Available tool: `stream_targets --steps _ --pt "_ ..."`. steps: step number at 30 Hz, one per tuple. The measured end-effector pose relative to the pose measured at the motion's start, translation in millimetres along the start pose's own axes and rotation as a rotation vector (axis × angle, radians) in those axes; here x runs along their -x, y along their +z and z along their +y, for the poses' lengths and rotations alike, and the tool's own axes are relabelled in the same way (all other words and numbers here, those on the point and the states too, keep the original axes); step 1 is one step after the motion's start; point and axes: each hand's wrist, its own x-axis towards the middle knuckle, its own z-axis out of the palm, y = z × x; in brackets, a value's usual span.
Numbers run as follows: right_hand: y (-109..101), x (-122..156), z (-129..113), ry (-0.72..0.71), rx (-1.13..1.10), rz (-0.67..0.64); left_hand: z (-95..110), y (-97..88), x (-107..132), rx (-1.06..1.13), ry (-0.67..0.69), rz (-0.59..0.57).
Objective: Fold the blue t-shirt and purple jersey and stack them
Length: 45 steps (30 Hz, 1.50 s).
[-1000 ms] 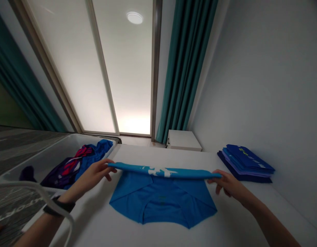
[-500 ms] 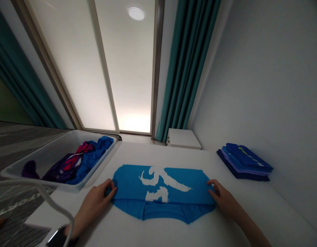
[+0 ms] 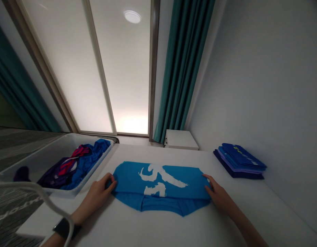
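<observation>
A bright blue T-shirt (image 3: 127,181) with large white brush-like lettering lies folded flat on the white table (image 3: 127,228). Its collar side faces me, showing below a crosswise fold. My left hand (image 3: 103,188) pinches the shirt's left edge between thumb and fingers. At the opposite edge, my right hand (image 3: 216,192) holds the cloth the same way, thumb below and fingers above. A dark watch (image 3: 67,228) is on my left wrist.
To the left, a clear plastic bin (image 3: 79,192) holds crumpled blue, purple and red clothes (image 3: 73,164). A stack of folded garments (image 3: 240,161) sits at the right by the wall. A pale cable (image 3: 48,200) curves across the lower left; a white cabinet (image 3: 181,139) stands beyond the table.
The T-shirt has shifted slightly away from me, with both hands still at its side edges. My view has turned a little to the right.
</observation>
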Motion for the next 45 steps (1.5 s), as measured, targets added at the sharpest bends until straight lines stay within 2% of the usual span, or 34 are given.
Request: stream_targets --steps 5,9,13,20,23,29,33,39,45 --pt "-4.2 -2.8 7.2 -0.016 -0.1 -0.01 -0.9 -3.4 10.9 0.242 -0.057 0.061" --pt "-6.3 -4.9 4.5 0.018 -0.085 -0.023 3.6 -8.4 13.8 0.38 -0.055 0.008" --pt "-4.0 -3.8 1.1 0.026 0.005 -0.019 8.3 -9.7 19.8 0.271 -0.058 -0.068" --pt "-0.8 -3.2 1.2 0.011 0.036 -0.033 9.0 -5.4 19.6 0.075 -0.002 -0.031" --pt "-3.0 -3.2 2.5 -0.008 -0.031 -0.005 7.4 -6.1 16.0 0.115 -0.021 -0.032" --pt "-6.9 -2.4 3.3 -0.005 -0.088 0.005 3.0 -7.9 15.0 0.331 -0.033 -0.032" --pt "-5.8 -0.3 0.8 -0.005 -0.013 -0.026 -0.5 -0.9 20.1 0.266 -0.03 -0.079" --pt "-3.1 1.0 0.3 -0.019 0.033 -0.038 3.7 1.8 19.6 0.088 -0.044 -0.022" --pt "-2.7 4.2 0.5 -0.016 -0.032 0.027 8.0 -5.7 13.7 0.191 -0.061 -0.023"
